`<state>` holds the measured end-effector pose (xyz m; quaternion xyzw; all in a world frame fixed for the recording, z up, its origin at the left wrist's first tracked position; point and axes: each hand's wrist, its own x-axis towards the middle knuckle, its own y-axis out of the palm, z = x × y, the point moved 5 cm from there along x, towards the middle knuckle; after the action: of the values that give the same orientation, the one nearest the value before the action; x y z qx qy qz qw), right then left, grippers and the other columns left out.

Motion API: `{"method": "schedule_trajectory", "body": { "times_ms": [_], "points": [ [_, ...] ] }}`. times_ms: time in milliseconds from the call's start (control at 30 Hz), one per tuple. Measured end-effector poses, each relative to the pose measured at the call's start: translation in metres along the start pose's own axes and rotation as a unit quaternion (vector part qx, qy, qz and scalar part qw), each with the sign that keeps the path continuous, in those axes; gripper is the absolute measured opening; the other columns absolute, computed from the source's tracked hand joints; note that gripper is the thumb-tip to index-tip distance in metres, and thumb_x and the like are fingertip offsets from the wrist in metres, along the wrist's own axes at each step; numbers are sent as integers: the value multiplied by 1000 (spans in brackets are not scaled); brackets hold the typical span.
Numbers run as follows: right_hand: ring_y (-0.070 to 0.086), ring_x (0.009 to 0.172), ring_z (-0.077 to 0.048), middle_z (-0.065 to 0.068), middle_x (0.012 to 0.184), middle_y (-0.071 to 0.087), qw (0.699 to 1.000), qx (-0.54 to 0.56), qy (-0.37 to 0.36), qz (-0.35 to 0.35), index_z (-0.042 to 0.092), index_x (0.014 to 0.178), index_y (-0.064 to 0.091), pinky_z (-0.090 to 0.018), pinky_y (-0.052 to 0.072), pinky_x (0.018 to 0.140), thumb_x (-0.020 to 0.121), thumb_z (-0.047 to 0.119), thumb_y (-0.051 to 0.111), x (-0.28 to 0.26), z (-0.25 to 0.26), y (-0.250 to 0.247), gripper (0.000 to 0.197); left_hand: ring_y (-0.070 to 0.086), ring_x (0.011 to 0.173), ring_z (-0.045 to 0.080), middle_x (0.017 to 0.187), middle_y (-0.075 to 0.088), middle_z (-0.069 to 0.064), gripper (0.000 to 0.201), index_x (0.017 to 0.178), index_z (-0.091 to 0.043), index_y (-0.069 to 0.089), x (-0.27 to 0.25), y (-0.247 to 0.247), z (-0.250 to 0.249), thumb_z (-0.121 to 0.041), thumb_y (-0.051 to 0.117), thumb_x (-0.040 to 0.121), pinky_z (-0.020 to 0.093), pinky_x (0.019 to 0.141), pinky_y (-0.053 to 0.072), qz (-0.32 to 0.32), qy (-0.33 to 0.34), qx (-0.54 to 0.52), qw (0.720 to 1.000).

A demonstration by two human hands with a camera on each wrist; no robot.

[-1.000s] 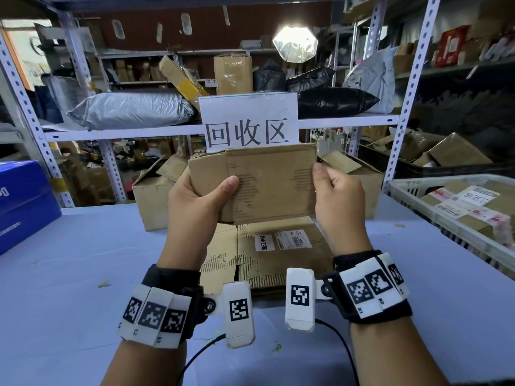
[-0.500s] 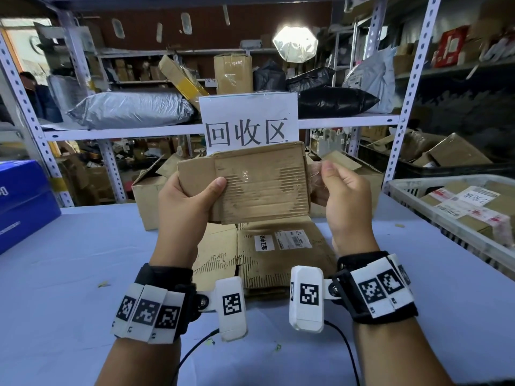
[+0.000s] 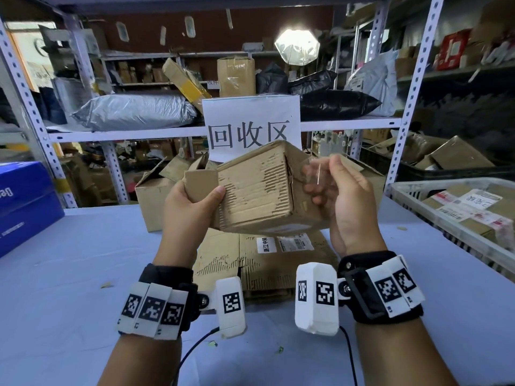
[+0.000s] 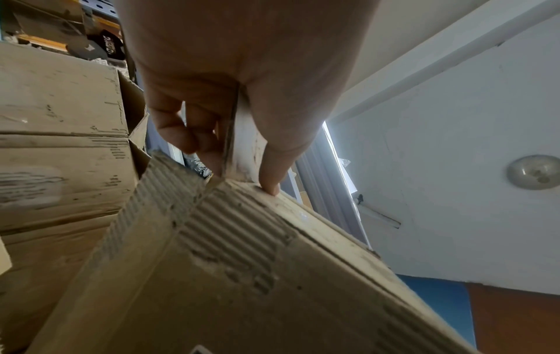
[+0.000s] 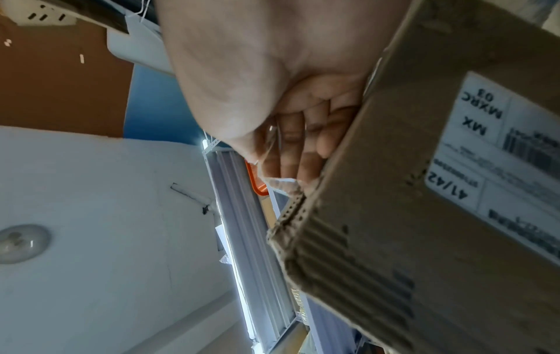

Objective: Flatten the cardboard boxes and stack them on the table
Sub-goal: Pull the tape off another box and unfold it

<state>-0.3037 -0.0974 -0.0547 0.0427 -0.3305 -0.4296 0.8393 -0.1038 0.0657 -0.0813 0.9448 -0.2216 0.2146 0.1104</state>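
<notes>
so my left hand (image 3: 192,210) is clamped on the flap end of the small box (image 3: 250,196), holding it up over the flattened stack (image 3: 223,260) on the table (image 3: 83,246); right hand (image 3: 342,201) pinches clear tape (image 3: 312,176), guessing so the seam opens

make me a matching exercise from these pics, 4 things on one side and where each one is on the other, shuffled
Things:
1. small cardboard box
2. flattened cardboard
3. blue box
4. white crate

Places:
A. at the table's right edge, holding labelled parcels
B. lying flat on the table, under the raised hands
C. held up in the air by the left hand
D. at the table's far left

Pairs: 1-C, 2-B, 3-D, 4-A
</notes>
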Motion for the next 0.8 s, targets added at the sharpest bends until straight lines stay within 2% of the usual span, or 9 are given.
{"method": "schedule_trajectory", "body": {
  "times_ms": [200, 267, 300, 400, 500, 567, 667, 733, 800],
  "points": [
    [60, 80, -14, 1, 105, 75, 999, -33, 8, 24, 29, 98, 77, -26, 43, 68, 100, 35, 54, -2, -6, 6, 23, 65, 99, 10, 110, 65, -5, 44, 120, -23, 54, 4, 2, 3, -26, 82, 85, 16, 66, 55, -14, -14, 88, 996],
    [60, 82, -14, 2, 100, 74, 999, -47, 2, 22, 29, 95, 77, -24, 47, 69, 99, 36, 59, -3, -8, 7, 20, 56, 116, 22, 120, 60, -1, 57, 129, -23, 48, 6, 0, -1, -33, 81, 84, 34, 90, 56, -32, 6, 198, 980],
    [59, 79, -11, 3, 92, 72, 999, -45, 0, 22, 27, 93, 76, -22, 48, 67, 96, 36, 62, -3, -8, 8, 17, 48, 124, 28, 128, 56, 3, 64, 136, -21, 47, 6, -1, -5, -37, 80, 84, 43, 102, 47, -42, 23, 279, 959],
    [61, 75, -13, 1, 76, 66, 999, -12, 1, 31, 17, 92, 71, -24, 52, 68, 86, 36, 68, -3, -10, 12, 21, 32, 140, 33, 148, 44, 8, 83, 152, -26, 36, 2, 2, -23, -35, 80, 82, 49, 115, 27, -54, 80, 404, 910],
    [64, 80, -21, -6, 81, 68, 999, 20, 9, 39, 14, 90, 69, -32, 57, 78, 83, 31, 71, -4, -16, 18, 19, 39, 140, 22, 146, 51, 0, 66, 147, -26, 50, -5, 17, -39, -28, 77, 87, 44, 119, 29, 43, 171, 348, 921],
    [66, 83, -22, -5, 83, 70, 999, 33, 16, 36, 15, 87, 69, -35, 57, 82, 83, 29, 71, -4, -19, 20, 15, 43, 137, 8, 146, 51, -9, 67, 147, -28, 52, -15, 26, -44, -45, 76, 87, 39, 118, 34, 153, 158, 247, 944],
    [70, 84, -17, 1, 83, 73, 997, 68, 25, 40, 16, 85, 70, -30, 58, 80, 82, 27, 71, -5, -23, 22, 12, 16, 153, 3, 167, 19, -18, 111, 159, -45, 23, -27, 35, -43, -81, 71, 65, 37, 123, 19, 272, 121, 227, 927],
    [71, 83, -15, 0, 83, 72, 995, 87, 28, 47, 15, 83, 71, -27, 58, 78, 82, 25, 72, -5, -24, 23, 10, -2, 155, 3, 168, -2, -23, 128, 158, -51, 5, -30, 39, -41, -81, 75, 55, 43, 126, 11, 301, 134, 271, 904],
    [71, 83, -14, -2, 83, 71, 994, 94, 29, 51, 14, 82, 71, -25, 58, 76, 81, 24, 72, -6, -25, 24, 10, -6, 155, 8, 167, -9, -23, 133, 153, -55, -5, -30, 41, -39, -69, 83, 54, 50, 127, 10, 302, 148, 309, 889]
  ]
}}
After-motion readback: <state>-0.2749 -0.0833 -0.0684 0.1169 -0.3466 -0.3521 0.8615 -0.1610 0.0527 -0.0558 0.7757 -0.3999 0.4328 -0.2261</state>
